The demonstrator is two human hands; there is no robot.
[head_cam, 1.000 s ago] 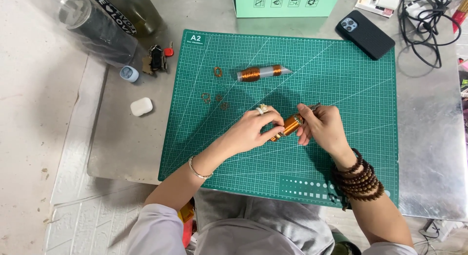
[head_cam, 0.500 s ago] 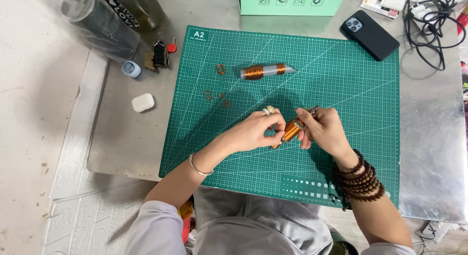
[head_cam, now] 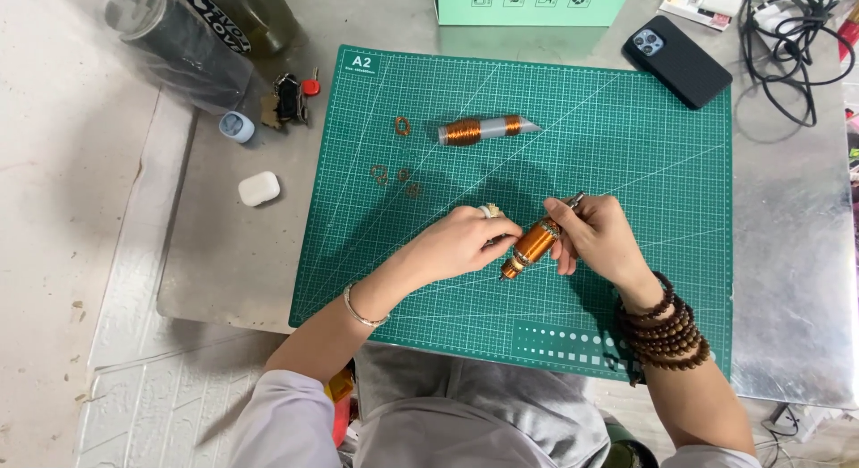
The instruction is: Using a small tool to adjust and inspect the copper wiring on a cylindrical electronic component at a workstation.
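Over the middle of a green cutting mat point(head_cam: 626, 128), both my hands hold a small copper-wound coil point(head_cam: 534, 244) on a thin rod. My right hand point(head_cam: 601, 238) grips the coil's upper end, with the rod tip poking out past the fingers. My left hand point(head_cam: 465, 241) pinches at the coil's lower left side; it wears a ring and a thin bracelet. Dark wooden bead bracelets wrap my right wrist. A second coil point(head_cam: 483, 129), copper wire wound on a grey tube, lies farther back on the mat. Several small copper wire loops point(head_cam: 396, 174) lie left of it.
A black phone point(head_cam: 677, 60) lies at the mat's far right corner, with black cables point(head_cam: 801, 34) beyond it. A mint-green box point(head_cam: 532, 3) stands at the back. Left of the mat are a white earbud case point(head_cam: 259, 189), a small blue cap point(head_cam: 236, 126), keys point(head_cam: 288, 98) and dark bottles point(head_cam: 192, 38).
My hands and the coil have stayed in nearly the same place. The coil has tilted a little and my left fingers have shifted along its lower end.
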